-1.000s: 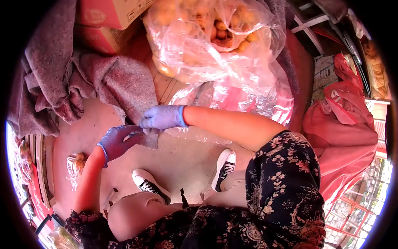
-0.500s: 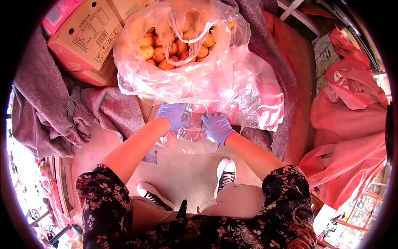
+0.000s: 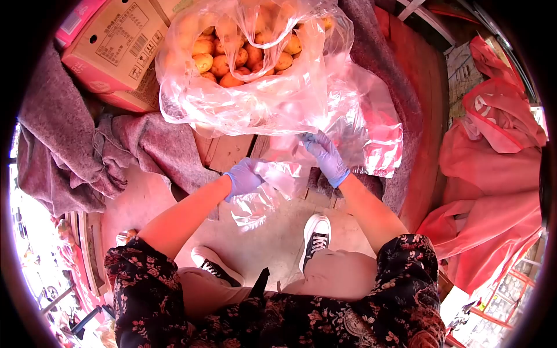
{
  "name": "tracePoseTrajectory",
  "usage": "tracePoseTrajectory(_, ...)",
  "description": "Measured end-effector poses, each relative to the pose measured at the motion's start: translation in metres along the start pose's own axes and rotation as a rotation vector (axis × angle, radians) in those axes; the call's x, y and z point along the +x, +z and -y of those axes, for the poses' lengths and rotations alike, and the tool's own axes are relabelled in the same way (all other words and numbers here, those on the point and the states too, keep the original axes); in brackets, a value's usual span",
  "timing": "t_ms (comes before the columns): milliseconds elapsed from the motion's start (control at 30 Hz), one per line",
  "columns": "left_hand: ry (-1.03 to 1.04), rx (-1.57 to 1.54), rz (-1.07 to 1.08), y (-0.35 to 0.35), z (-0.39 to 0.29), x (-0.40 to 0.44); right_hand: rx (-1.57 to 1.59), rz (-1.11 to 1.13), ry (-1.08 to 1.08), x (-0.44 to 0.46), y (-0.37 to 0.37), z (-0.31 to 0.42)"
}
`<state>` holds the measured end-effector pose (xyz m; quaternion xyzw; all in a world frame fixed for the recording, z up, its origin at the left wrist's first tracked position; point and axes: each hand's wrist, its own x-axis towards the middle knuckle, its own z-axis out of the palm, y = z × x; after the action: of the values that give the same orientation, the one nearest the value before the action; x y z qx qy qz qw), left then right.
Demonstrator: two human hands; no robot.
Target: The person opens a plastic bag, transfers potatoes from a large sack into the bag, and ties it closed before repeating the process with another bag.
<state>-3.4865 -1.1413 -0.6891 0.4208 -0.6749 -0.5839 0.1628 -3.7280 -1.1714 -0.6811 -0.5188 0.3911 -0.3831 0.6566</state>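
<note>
Both hands wear thin blue-violet gloves. My left hand (image 3: 243, 177) is closed on one side of a clear plastic bag (image 3: 287, 174), whose loose end hangs toward the floor. The fingers of my right hand (image 3: 325, 155) are pressed on the same bag's upper right part, near the rim of a large clear bag. That large bag (image 3: 232, 110) stands open in front of me and holds several yellow-orange, potato-like round items (image 3: 253, 55). To its right lies a crumpled heap of shiny clear plastic (image 3: 371, 127).
Cardboard boxes (image 3: 119, 49) stand at the upper left. Grey-purple blankets (image 3: 55, 139) drape over the left side and beneath the plastic. Red cloth (image 3: 487, 203) hangs at the right. My shoes (image 3: 317, 235) rest on the floor below my hands.
At first my hands were together at the left by the blanket's edge; then they moved right to the plastic. Since then the clear bag has been drawn toward me, and my right hand has moved up and right.
</note>
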Motion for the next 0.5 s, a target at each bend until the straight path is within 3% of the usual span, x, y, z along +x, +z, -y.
tracePoseTrajectory(33,-0.068,-0.035,0.073,-0.014,-0.023,-0.007,0.053,0.051,0.001,0.003,-0.013,-0.002)
tracePoseTrajectory(67,0.156,0.098,0.12,-0.03,-0.022,-0.008,0.106,0.104,0.001,0.005,-0.02,-0.007)
tracePoseTrajectory(133,-0.199,-0.726,0.07,-0.046,-0.019,-0.028,0.416,0.26,0.114,0.0,-0.011,0.007)
tracePoseTrajectory(167,-0.174,-0.819,0.051,-0.05,-0.02,-0.032,0.567,0.341,0.172,-0.003,-0.004,0.018)
tracePoseTrajectory(233,-0.147,-0.983,0.0,-0.06,-0.032,-0.044,0.198,0.324,0.142,-0.009,0.014,0.04)
tracePoseTrajectory(300,-0.177,-1.103,-0.067,-0.07,-0.037,-0.063,0.16,0.551,0.067,-0.006,0.041,0.072)
tracePoseTrajectory(367,-0.284,-1.104,-0.07,-0.084,-0.053,-0.084,-0.154,0.459,0.318,0.001,0.062,0.089)
tracePoseTrajectory(400,0.007,-1.082,0.199,-0.09,-0.036,-0.082,-0.315,0.406,0.436,0.005,0.072,0.093)
tracePoseTrajectory(433,0.295,-1.025,0.463,-0.101,-0.004,-0.071,-0.133,0.334,0.313,0.009,0.078,0.075)
tracePoseTrajectory(500,0.158,-1.037,0.454,-0.128,0.005,-0.098,-0.036,0.369,0.391,0.016,0.094,0.09)
